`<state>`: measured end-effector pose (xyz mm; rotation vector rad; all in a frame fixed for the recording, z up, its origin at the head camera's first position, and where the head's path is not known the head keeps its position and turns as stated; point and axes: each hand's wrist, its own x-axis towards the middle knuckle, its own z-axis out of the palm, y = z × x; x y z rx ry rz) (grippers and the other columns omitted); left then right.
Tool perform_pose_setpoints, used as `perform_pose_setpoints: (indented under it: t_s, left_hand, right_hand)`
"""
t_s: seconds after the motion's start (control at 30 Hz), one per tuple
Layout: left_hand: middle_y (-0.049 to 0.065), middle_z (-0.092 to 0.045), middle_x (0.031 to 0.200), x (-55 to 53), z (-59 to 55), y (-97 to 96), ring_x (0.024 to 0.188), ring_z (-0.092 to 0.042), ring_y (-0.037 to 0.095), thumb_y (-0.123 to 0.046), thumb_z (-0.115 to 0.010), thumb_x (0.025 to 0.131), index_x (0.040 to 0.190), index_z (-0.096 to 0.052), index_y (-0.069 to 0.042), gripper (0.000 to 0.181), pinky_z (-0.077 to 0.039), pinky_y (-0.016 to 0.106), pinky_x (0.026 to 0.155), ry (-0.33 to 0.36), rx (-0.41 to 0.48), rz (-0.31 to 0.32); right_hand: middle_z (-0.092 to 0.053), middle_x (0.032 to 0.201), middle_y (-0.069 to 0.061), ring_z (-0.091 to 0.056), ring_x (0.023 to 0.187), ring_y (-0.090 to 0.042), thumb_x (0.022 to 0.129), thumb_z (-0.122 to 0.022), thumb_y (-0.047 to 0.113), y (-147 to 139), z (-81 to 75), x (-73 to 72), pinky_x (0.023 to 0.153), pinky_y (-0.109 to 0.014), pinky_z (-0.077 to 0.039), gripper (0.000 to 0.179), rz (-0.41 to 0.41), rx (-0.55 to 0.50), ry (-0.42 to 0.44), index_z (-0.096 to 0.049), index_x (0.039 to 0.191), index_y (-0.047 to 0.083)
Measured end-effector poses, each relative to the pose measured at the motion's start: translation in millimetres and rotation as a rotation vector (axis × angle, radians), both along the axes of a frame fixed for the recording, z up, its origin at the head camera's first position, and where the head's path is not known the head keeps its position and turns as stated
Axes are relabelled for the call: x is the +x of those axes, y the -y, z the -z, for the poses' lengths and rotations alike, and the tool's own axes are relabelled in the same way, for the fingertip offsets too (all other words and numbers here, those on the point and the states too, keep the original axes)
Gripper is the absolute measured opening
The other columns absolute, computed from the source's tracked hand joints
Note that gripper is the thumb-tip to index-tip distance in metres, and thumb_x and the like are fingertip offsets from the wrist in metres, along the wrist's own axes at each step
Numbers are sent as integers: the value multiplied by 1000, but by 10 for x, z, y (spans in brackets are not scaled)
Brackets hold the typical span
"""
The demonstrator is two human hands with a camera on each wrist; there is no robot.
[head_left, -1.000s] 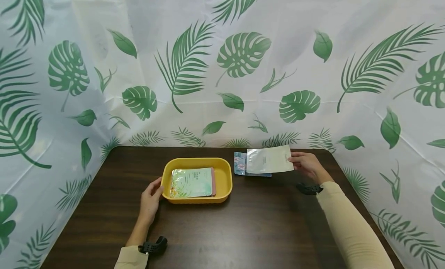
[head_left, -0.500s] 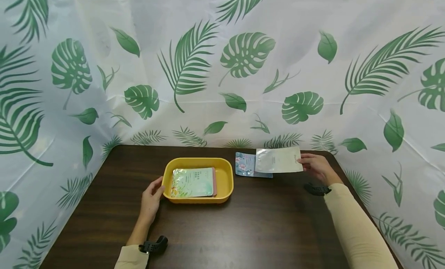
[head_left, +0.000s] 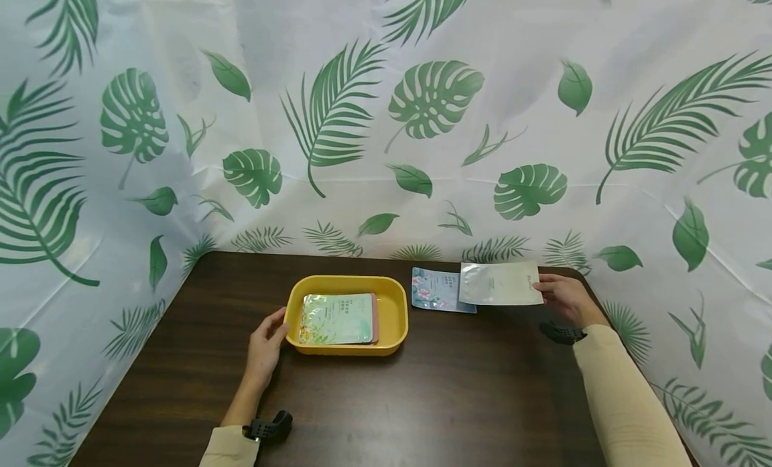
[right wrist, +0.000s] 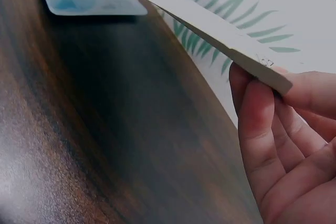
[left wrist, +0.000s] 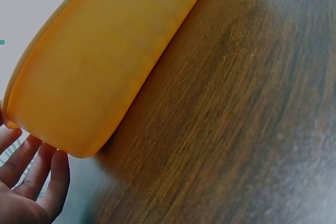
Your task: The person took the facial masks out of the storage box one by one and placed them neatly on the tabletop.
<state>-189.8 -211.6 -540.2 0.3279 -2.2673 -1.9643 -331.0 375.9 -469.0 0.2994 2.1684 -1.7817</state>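
Observation:
My right hand (head_left: 569, 298) pinches a pale cream sachet (head_left: 500, 283) by its right edge, thumb on one face and fingers on the other. In the right wrist view the sachet (right wrist: 210, 38) is seen nearly edge-on, raised off the table. Its left end overlaps a blue floral sachet (head_left: 437, 289) lying on the table. At the left, the fingertips of my left hand (head_left: 265, 343) rest against the end wall of a yellow plastic basket (head_left: 392, 319). The left wrist view shows these fingers (left wrist: 59, 182) touching the basket's outside. A green-and-white sachet (head_left: 339, 318) lies in the basket over a pink one (head_left: 375, 317).
The dark wooden table (head_left: 422, 393) runs back to a white curtain (head_left: 362, 139) printed with green leaves. Each wrist wears a black band, such as the left one (head_left: 268, 427).
My right hand has moved to the right with the cream sachet, uncovering more of the blue floral sachet. My left hand stays at the basket. The head view has shifted slightly.

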Motion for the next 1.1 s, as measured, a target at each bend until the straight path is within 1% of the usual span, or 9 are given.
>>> perform_pose_setpoints:
  t_s: [0.17,0.33,0.53,0.6,0.73,0.93,1.03,1.1]
  left_hand:
    - [18,-50,142,-6,4,-1,107,-54,12,-17,-49,103,143,-46,-6,43,-49,12,79,1,-5,-6]
    - [19,-51,141,-10,7,2,109,-53,14,-18,-49,103,143,-46,-5,42,-49,12,79,0,-12,-10]
    - [18,-49,143,-5,7,0,113,-53,17,-18,-49,103,143,-46,-6,43,-48,10,79,7,-3,-9]
    - [18,-49,143,-5,14,1,115,-52,19,-18,-49,103,143,-45,-5,43,-48,10,80,5,-2,-6]
    - [20,-48,144,-1,17,2,119,-51,25,-18,-48,103,144,-44,-4,44,-48,10,79,1,0,4]
    - [18,-46,146,-8,7,4,120,-50,24,-19,-48,103,146,-43,-5,45,-48,10,80,15,7,4]
    - [18,-46,146,-15,16,9,119,-50,23,-19,-48,103,146,-42,-5,45,-48,10,79,18,9,3]
    - [19,-46,146,-14,22,11,119,-51,23,-18,-48,103,146,-42,-5,45,-48,10,79,15,13,4]
  right_hand:
    - [-65,82,18,-64,79,-4,98,-57,16,-41,25,-5,76,-25,-55,50,4,37,16,-40,140,-5]
    - [-64,82,19,-64,78,-3,99,-55,14,-86,58,-25,75,-25,-55,52,14,41,17,-37,143,-8]
    - [-59,79,21,-60,76,-1,99,-54,14,-133,114,-59,73,-24,-54,58,67,116,26,-30,147,-9]
    - [-57,80,20,-59,77,-2,99,-55,15,-144,124,-67,73,-25,-54,59,89,142,43,-31,148,-8]
    - [-56,80,18,-58,76,-4,98,-55,12,-160,143,-72,73,-26,-54,57,114,148,63,-32,147,-8]
    - [-58,73,18,-59,71,-4,97,-55,8,-170,173,-75,68,-26,-54,53,135,134,63,-35,143,-10]
    - [-57,78,17,-57,73,-5,98,-55,9,-180,213,-69,67,-25,-53,53,131,158,55,-36,143,-10]
    - [-57,82,13,-57,73,-6,98,-56,10,-182,260,-76,66,-24,-53,52,134,188,44,-38,142,-11]
